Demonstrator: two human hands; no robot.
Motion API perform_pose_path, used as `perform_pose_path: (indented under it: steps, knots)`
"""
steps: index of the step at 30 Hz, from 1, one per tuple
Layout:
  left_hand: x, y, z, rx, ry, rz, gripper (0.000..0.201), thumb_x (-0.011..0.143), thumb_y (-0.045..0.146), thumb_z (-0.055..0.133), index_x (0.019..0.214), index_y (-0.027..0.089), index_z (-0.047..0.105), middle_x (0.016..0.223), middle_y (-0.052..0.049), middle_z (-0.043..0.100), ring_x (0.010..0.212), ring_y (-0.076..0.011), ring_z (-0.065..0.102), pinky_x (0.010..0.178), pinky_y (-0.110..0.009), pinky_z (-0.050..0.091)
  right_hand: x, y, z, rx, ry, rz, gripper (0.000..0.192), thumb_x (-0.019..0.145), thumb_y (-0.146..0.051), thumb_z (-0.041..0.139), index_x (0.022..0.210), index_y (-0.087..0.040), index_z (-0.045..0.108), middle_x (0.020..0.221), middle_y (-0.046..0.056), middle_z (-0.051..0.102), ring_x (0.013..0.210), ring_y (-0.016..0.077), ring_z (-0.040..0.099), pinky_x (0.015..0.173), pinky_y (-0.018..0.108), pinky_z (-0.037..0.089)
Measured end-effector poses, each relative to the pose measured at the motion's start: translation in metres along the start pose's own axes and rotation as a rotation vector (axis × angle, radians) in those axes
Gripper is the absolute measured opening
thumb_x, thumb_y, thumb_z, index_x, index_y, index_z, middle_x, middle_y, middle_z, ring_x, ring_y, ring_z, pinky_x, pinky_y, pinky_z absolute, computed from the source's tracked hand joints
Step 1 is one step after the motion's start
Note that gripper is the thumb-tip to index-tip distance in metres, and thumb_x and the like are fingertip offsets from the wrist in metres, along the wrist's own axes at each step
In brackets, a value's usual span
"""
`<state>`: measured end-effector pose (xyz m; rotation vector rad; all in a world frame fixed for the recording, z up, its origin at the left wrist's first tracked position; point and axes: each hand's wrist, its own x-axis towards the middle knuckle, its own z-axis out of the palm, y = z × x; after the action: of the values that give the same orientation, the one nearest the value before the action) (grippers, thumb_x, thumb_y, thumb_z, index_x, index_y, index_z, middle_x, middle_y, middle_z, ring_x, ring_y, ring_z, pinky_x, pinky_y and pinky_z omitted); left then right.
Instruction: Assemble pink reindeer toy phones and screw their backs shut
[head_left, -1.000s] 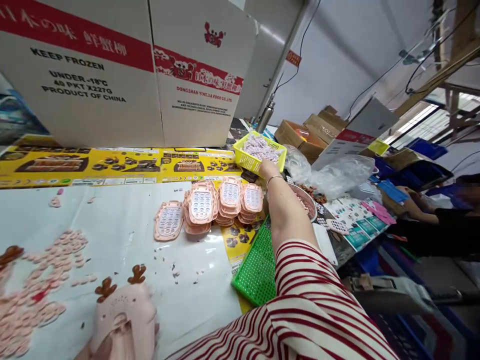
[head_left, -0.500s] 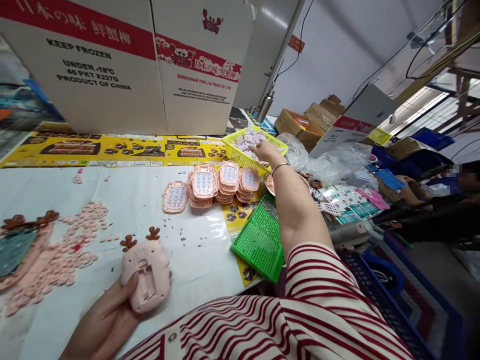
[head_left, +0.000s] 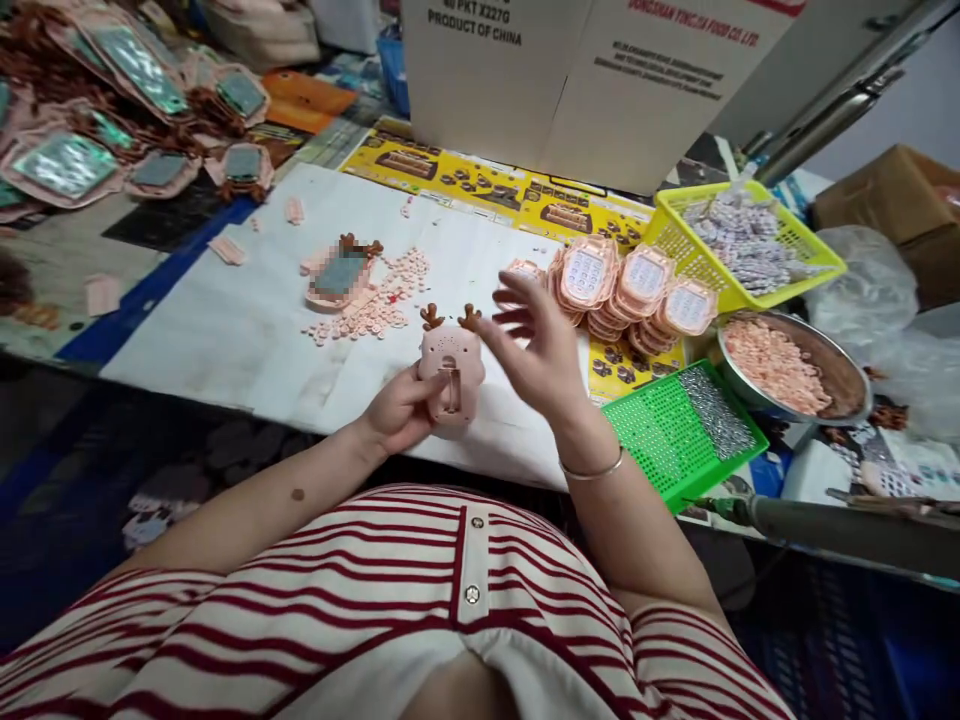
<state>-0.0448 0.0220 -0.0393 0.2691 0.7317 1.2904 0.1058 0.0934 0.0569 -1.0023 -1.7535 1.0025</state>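
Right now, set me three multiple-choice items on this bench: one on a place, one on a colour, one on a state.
1. Where does the metal bowl of pink pieces stand?
A. left of the white sheet
B. between the yellow basket and the green tray
C. on the cardboard box

2. What colour are the antlers on the pink toy shell?
A. brown
B. blue
C. white

3. How is the right hand?
A. closed in a fist
B. fingers spread, beside the shell
C. flat on the table

Answers:
1 B: it stands between them at the right.
2 A: two brown antlers top the shell.
3 B: its fingers are spread, while the left hand grips the shell.
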Motion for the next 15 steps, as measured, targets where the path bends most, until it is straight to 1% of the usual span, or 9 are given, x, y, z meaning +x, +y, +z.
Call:
perform_pose_path:
  steps: [1, 2, 4, 6, 8, 10, 12, 15]
  knots:
    - [-0.001, -0.001, 0.0, 0.03, -0.017, 0.015, 0.047, 0.066, 0.029, 0.093, 0.107, 0.016, 0.073, 0.099, -0.006, 0.078, 0.092, -0.0208, 0.074, 0.093, -0.034, 0.058, -0.014, 0.012, 0.004, 0.014, -0.015, 0.068, 0.06, 0.075, -0.049, 0.084, 0.127, -0.027, 0.064, 0.123, 0.007, 0.069, 0.103, 0.0205, 0.068, 0.085, 0.035, 0.058]
    - [-0.003, -0.003, -0.001, 0.065, -0.03, 0.027, 0.049, 0.064, 0.031, 0.095, 0.105, 0.016, 0.073, 0.097, -0.006, 0.078, 0.091, -0.0207, 0.073, 0.092, -0.034, 0.058, -0.026, 0.023, 0.006, 0.044, -0.044, 0.141, 0.063, 0.074, -0.05, 0.084, 0.128, -0.026, 0.063, 0.124, 0.009, 0.069, 0.103, 0.0214, 0.067, 0.085, 0.036, 0.058]
    - [-0.006, -0.006, -0.001, 0.146, -0.046, 0.048, 0.052, 0.061, 0.034, 0.096, 0.104, 0.016, 0.073, 0.098, -0.007, 0.078, 0.092, -0.0215, 0.073, 0.089, -0.034, 0.058, -0.043, 0.04, 0.006, 0.118, -0.126, 0.245, 0.055, 0.077, -0.051, 0.081, 0.121, -0.023, 0.066, 0.117, 0.009, 0.071, 0.099, 0.0207, 0.067, 0.085, 0.037, 0.057]
    - [-0.008, -0.008, -0.002, 0.26, -0.055, 0.074, 0.055, 0.061, 0.037, 0.096, 0.107, 0.016, 0.072, 0.102, -0.008, 0.077, 0.093, -0.0226, 0.073, 0.086, -0.034, 0.058, -0.057, 0.049, 0.003, 0.178, -0.181, 0.277, 0.043, 0.08, -0.051, 0.078, 0.11, -0.022, 0.069, 0.109, 0.007, 0.072, 0.096, 0.0188, 0.066, 0.087, 0.037, 0.056]
    - [-0.011, -0.01, -0.003, 0.429, -0.063, 0.123, 0.056, 0.063, 0.038, 0.095, 0.108, 0.015, 0.072, 0.102, -0.008, 0.077, 0.093, -0.0231, 0.072, 0.086, -0.035, 0.057, -0.068, 0.054, 0.0, 0.202, -0.184, 0.258, 0.039, 0.079, -0.051, 0.079, 0.105, -0.023, 0.07, 0.107, 0.005, 0.071, 0.096, 0.0179, 0.065, 0.089, 0.036, 0.055]
    - [-0.014, -0.01, -0.002, 0.641, -0.078, 0.196, 0.052, 0.064, 0.039, 0.093, 0.106, 0.015, 0.073, 0.099, -0.007, 0.077, 0.092, -0.0233, 0.07, 0.088, -0.036, 0.056, -0.078, 0.057, -0.004, 0.221, -0.172, 0.217, 0.04, 0.078, -0.051, 0.081, 0.107, -0.025, 0.07, 0.109, 0.004, 0.07, 0.099, 0.0182, 0.064, 0.091, 0.037, 0.054]
    - [-0.018, -0.009, 0.002, 0.817, -0.105, 0.286, 0.047, 0.068, 0.038, 0.09, 0.106, 0.016, 0.074, 0.101, -0.007, 0.076, 0.095, -0.024, 0.07, 0.092, -0.037, 0.055, -0.085, 0.059, -0.007, 0.263, -0.151, 0.157, 0.039, 0.079, -0.049, 0.081, 0.11, -0.028, 0.071, 0.113, 0.004, 0.068, 0.104, 0.019, 0.064, 0.097, 0.039, 0.053]
    - [-0.023, -0.005, 0.01, 0.917, -0.132, 0.412, 0.047, 0.071, 0.035, 0.087, 0.113, 0.018, 0.073, 0.114, -0.008, 0.076, 0.107, -0.0258, 0.069, 0.098, -0.037, 0.054, -0.092, 0.062, -0.01, 0.372, -0.1, 0.099, 0.032, 0.08, -0.045, 0.081, 0.109, -0.032, 0.073, 0.119, 0.003, 0.067, 0.116, 0.02, 0.063, 0.109, 0.042, 0.05]
